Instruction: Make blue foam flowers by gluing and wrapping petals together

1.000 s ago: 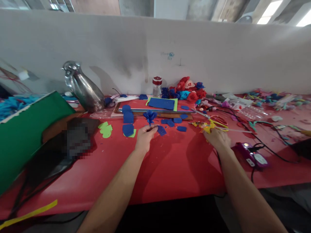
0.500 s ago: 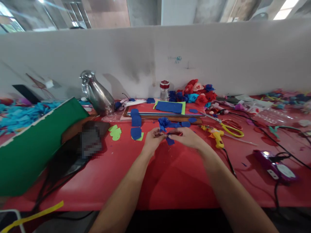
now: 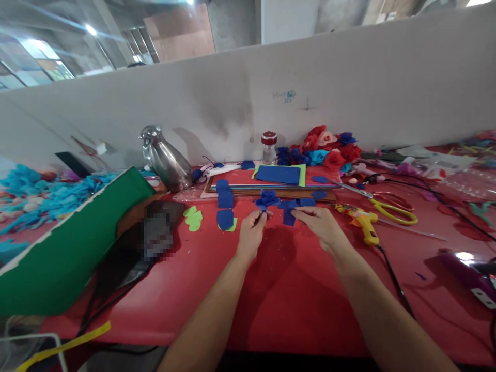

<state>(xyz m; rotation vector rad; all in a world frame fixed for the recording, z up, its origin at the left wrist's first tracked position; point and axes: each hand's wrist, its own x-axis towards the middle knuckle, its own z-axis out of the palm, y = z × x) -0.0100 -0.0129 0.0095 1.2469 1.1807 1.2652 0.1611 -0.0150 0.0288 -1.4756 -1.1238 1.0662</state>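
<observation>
My left hand pinches the stem of a small blue paper flower above the red table. My right hand is closed in a pinch on a blue petal piece just right of the flower. Several loose blue petals lie behind and left of my hands, some on light green paper. A yellow glue gun rests on the table to the right of my right hand, its black cord trailing toward me.
Yellow-handled scissors, a purple power strip, a steel jug, a small red-lidded jar, finished paper flowers, a blue sheet on green paper, a green board and turquoise scraps.
My right hand left the glue gun on the right and came to the middle, where it took up a blue petal beside the flower. The view swung left.
</observation>
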